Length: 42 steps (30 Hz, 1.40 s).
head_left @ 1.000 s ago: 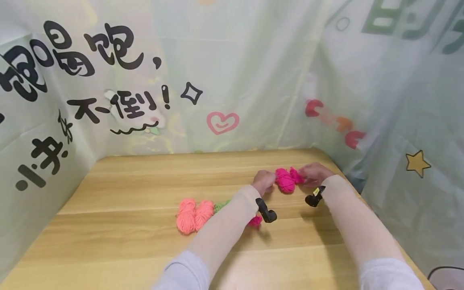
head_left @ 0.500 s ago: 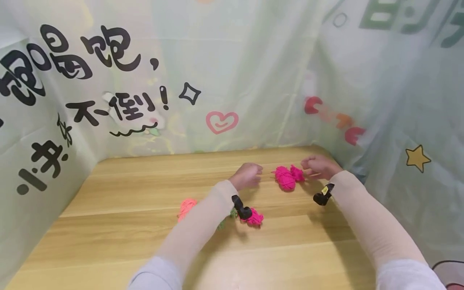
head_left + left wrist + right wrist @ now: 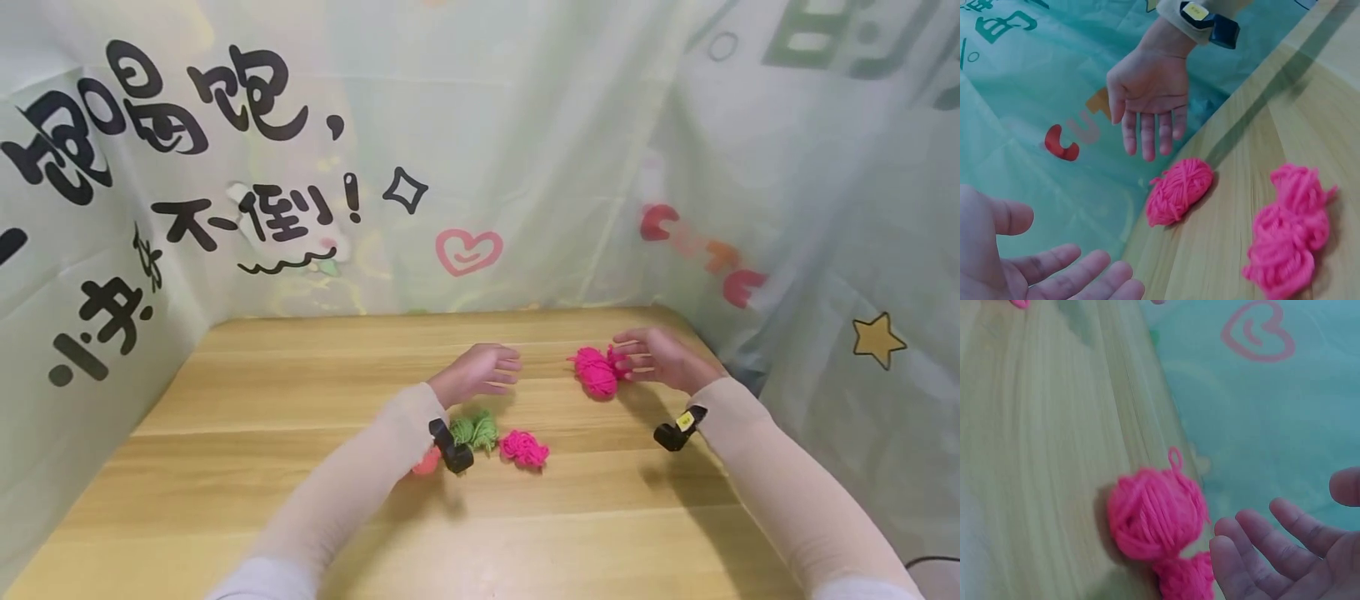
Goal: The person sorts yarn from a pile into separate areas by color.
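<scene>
A bright pink yarn bundle (image 3: 597, 372), wound tight with a narrower tufted end, lies near the table's far right. My right hand (image 3: 663, 360) hovers beside it, fingers extended and overlapping its tufted end in the head view. In the right wrist view the pink bundle (image 3: 1157, 515) sits left of the spread fingers, which hold nothing. To its left, my left hand (image 3: 480, 372) hangs above the table with straight fingers and bare palm. Nearer me lie a green yarn bundle (image 3: 476, 431), a second pink bundle (image 3: 525, 450) and a coral bundle (image 3: 426, 462), mostly hidden by the left forearm.
A wooden table (image 3: 270, 400) is enclosed by printed fabric sheets (image 3: 525, 167) at the back and both sides. Small black cameras (image 3: 452, 447) are strapped to the wrists. The table's right edge runs close beneath the right forearm.
Both hands have let go of the far pink yarn bundle and opened. The left hand has moved left, uncovering the green bundle and covering most of the coral one; the right has drawn slightly right.
</scene>
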Available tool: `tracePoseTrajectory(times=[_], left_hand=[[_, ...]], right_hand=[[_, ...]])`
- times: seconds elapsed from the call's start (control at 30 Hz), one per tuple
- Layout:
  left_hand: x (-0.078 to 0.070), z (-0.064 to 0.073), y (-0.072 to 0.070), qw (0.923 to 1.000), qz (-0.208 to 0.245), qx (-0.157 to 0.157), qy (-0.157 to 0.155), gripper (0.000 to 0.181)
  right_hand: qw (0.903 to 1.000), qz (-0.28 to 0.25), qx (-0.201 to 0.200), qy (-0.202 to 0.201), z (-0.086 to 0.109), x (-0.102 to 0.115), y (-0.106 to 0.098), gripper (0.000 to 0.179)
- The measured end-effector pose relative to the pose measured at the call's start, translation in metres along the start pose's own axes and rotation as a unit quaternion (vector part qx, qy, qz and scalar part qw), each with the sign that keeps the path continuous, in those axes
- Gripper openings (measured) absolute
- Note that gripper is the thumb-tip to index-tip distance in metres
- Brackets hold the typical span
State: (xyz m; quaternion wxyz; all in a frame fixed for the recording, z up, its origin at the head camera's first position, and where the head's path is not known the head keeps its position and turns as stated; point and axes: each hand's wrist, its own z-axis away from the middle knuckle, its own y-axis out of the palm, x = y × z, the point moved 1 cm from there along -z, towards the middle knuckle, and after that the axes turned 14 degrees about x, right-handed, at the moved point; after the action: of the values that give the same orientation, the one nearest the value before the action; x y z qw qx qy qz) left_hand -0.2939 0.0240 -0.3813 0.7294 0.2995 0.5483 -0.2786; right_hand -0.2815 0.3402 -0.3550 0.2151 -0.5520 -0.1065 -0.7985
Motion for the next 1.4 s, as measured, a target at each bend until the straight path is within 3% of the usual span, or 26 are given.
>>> tracePoseTrajectory(times=[0.3, 0.6, 1.07, 1.23, 1.4], left_hand=[[0.000, 0.032, -0.019, 0.9996, -0.022, 0.013, -0.013, 0.051], [0.013, 0.067, -0.023, 0.9992, -0.034, 0.014, -0.012, 0.052], [0.035, 0.117, -0.037, 0.9983, -0.050, -0.022, 0.019, 0.047], [0.042, 0.128, -0.043, 0.9980, -0.044, -0.032, 0.031, 0.048], [0.046, 0.138, -0.046, 0.9957, -0.076, -0.047, 0.025, 0.048]], right_hand=[[0.9983, -0.020, 0.038, -0.039, -0.003, -0.003, 0.024, 0.041], [0.9972, 0.006, 0.058, -0.047, -0.006, -0.012, 0.057, 0.039], [0.9931, 0.057, 0.081, -0.062, -0.004, -0.028, 0.105, 0.048], [0.9909, 0.075, 0.090, -0.067, -0.007, -0.030, 0.122, 0.045], [0.9890, 0.093, 0.096, -0.063, -0.012, -0.036, 0.136, 0.041]])
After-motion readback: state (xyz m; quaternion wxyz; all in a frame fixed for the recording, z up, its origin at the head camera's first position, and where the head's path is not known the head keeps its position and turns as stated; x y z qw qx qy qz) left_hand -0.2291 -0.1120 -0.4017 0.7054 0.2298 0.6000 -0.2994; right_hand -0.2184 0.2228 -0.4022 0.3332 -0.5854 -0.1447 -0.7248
